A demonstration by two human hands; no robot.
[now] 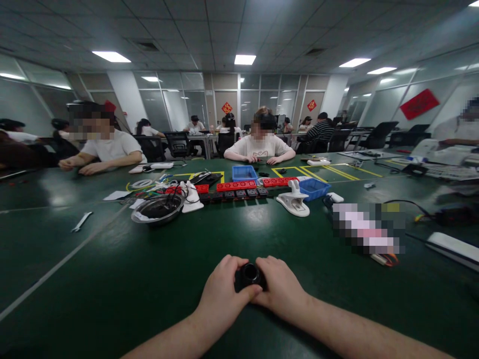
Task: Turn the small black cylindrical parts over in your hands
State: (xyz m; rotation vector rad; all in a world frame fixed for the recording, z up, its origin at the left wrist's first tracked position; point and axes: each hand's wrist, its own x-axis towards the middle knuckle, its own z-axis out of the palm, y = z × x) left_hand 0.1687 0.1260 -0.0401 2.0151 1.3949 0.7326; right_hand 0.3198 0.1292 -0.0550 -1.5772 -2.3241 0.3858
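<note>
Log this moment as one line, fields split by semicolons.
left hand: gripping black round part; right hand: gripping same part; part: opening on top; surface: green table; beyond hands: wrench, white clip

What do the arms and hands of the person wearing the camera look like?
The left hand and right hand are bare, with no gloves. The left forearm and right forearm narrow toward the wrists, and no sleeves, watch or bracelet show on them. I see no rings or markings, but parts of both hands are hidden.
</note>
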